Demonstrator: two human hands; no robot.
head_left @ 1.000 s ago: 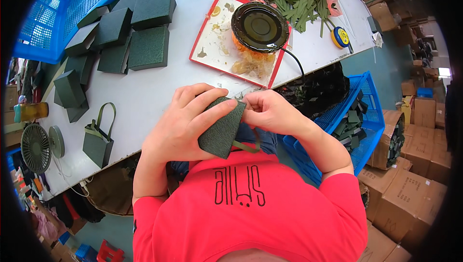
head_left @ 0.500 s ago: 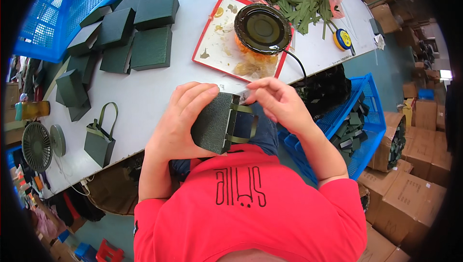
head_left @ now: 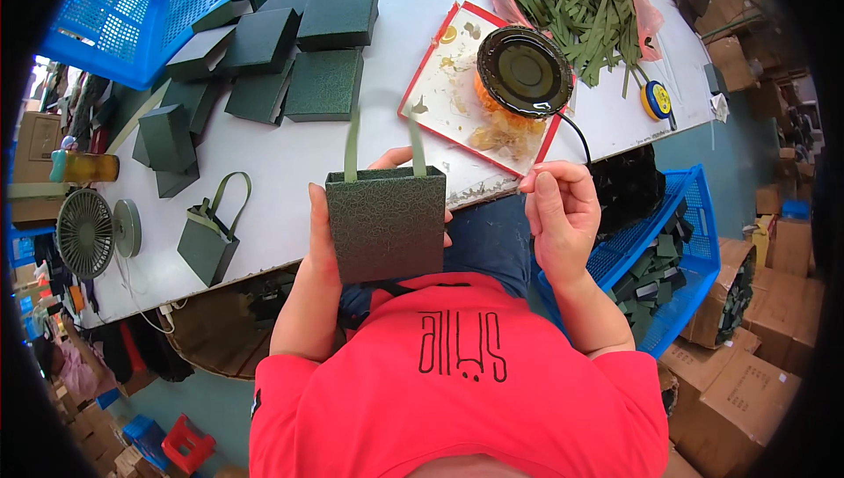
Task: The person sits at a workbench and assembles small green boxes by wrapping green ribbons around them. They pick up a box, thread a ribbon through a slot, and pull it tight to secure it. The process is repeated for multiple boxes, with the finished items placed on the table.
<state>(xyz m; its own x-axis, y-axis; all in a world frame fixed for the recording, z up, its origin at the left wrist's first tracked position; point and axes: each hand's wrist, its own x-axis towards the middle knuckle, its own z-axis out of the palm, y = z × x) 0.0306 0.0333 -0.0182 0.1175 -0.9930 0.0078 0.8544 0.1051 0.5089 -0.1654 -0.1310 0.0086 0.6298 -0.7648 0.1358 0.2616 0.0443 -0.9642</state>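
My left hand (head_left: pixel 323 236) is wrapped round a small dark green gift bag (head_left: pixel 387 225), thumb on its near side and fingertips showing at its far edge. The bag stands upright, its patterned front facing me and two green ribbon handle ends (head_left: pixel 352 148) rising from its rim. Apart from it, to the right, my right hand (head_left: pixel 565 218) has curled fingers with thumb and forefinger close together; whether something small is between them is hidden. A second green bag (head_left: pixel 208 245) with a looped ribbon handle leans on the white table (head_left: pixel 272 157) to the left.
Several dark green boxes (head_left: pixel 323 84) are stacked at the back left beside a blue crate (head_left: pixel 167 25). A corded black pan (head_left: pixel 525 71) sits on a red-edged board (head_left: pixel 431 109). Green ribbons (head_left: pixel 571 12) fill a pink bag. A fan (head_left: pixel 85 233) stands left; another blue crate (head_left: pixel 694 258) is right.
My left hand has turned the bag from its side to upright, its handles now pointing up. My right hand has moved away from the handle, to the right and slightly down.
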